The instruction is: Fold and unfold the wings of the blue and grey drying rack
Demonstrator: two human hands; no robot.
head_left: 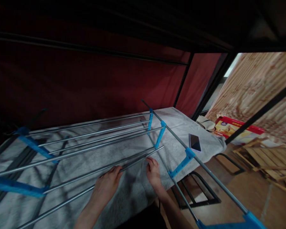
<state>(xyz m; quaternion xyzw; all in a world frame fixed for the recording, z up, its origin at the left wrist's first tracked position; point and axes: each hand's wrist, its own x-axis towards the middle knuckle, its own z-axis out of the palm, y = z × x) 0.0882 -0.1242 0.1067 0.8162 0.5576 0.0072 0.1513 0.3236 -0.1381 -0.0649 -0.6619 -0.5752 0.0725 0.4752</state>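
My left hand [108,182] is wrapped round a thin metal tube [143,158] that runs from the lower left up to the right. That tube's right end stands free beside a blue plastic bracket [159,136]. My right hand [153,171] is just below the tube near its right end, fingers loosely bent and apart; whether the fingertips touch the tube is hard to see. Around both hands lies a partly assembled rack of metal tubes [90,148] with blue connectors, among them one bracket [182,163] at the right and another [17,187] at the left.
The rack lies on a bed with a grey cover [133,198]. A phone [194,142] rests near the bed's right edge. Black frame bars [181,84] and a dark red curtain [97,86] enclose the bed. A red-and-yellow box [238,128] and wooden slats [271,159] are beyond.
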